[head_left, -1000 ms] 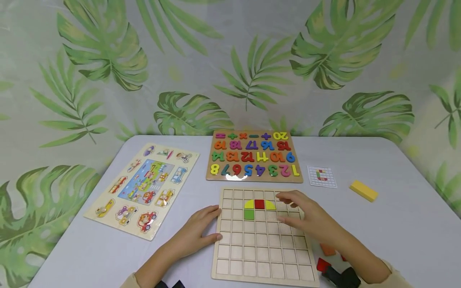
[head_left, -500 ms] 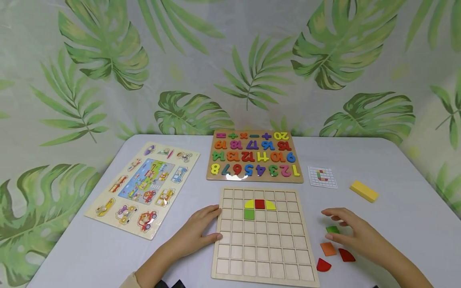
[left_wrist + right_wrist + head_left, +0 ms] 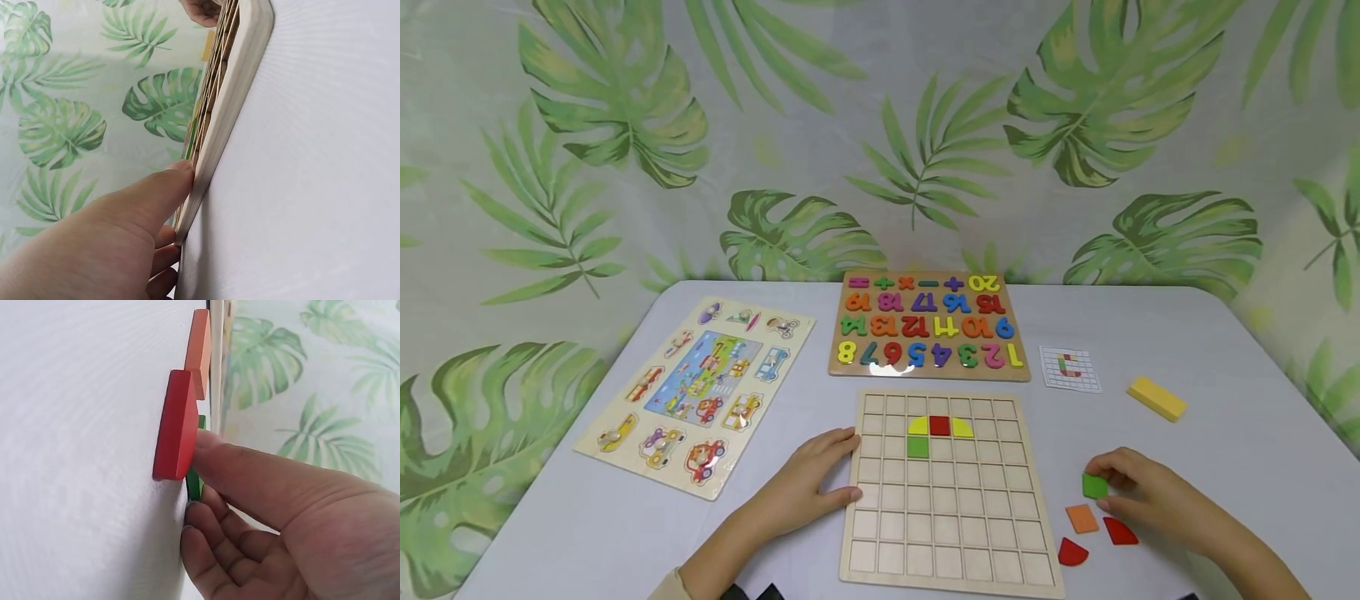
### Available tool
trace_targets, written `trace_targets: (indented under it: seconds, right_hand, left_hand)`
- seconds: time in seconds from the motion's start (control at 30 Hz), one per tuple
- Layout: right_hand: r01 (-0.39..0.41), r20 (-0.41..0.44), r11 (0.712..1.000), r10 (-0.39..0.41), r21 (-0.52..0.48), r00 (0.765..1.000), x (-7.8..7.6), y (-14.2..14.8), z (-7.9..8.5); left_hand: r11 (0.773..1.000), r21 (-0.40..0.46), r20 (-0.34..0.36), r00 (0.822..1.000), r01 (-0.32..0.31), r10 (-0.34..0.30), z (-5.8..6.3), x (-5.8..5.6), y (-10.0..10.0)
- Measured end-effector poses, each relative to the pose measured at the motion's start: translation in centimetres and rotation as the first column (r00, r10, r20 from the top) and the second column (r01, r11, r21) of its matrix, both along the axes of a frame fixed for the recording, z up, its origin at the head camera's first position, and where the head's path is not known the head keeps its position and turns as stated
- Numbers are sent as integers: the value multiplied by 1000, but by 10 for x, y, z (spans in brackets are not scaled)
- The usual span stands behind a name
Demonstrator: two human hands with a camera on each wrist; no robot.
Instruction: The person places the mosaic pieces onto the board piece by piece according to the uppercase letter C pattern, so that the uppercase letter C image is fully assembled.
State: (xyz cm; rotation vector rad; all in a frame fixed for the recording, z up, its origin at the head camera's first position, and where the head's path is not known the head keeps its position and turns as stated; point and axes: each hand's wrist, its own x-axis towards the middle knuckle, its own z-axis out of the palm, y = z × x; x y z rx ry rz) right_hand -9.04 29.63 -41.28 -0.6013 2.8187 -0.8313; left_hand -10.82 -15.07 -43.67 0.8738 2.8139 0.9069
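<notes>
A pale wooden grid board (image 3: 945, 504) lies flat in the head view. Set into its upper cells are a red square (image 3: 939, 426), two yellow quarter-circles, one on each side of it, and a green square (image 3: 918, 447). My left hand (image 3: 812, 477) rests against the board's left edge, thumb and fingertips touching the rim, as the left wrist view also shows. Right of the board, my right hand (image 3: 1157, 496) pinches a loose green square piece (image 3: 1093, 486) between thumb and fingers, at the tabletop. In the right wrist view a red quarter-circle (image 3: 175, 425) partly hides that piece.
Near the right hand lie an orange square (image 3: 1082, 518) and two red quarter-circles. Farther back are a pattern card (image 3: 1071, 369), a yellow block (image 3: 1157, 398) and a number puzzle (image 3: 929, 326). A vehicle picture puzzle (image 3: 695, 398) lies at left.
My right hand has moved from above the board to the loose pieces at right, and its fingers have closed on the green square. The left hand stays at the board's edge.
</notes>
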Motion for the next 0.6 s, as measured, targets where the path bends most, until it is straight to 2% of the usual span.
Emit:
trace_targets:
  seconds: [0.07,0.17,0.27,0.43,0.6]
  right_hand:
    - [15,5,1000,-15,3,1000,0,-1,0]
    - [24,-46,1000,-24,-12,999,0,-5,1]
    - [7,-132,999,-13,-47,991,1,-11,3]
    - [-56,-266,993,26,-106,964,2,-31,13]
    - [-94,-293,983,44,-156,955,2,-64,27]
  left_hand:
    - [1000,-2,10,1000,2,-2,0,0,0]
    - [1000,-3,28,1000,2,-2,0,0,-1]
    - [1000,6,41,999,7,-7,1,0,-1]
    - [1000,25,45,999,14,-15,2,-1,0]
    - [1000,14,43,999,5,-5,3,-1,1]
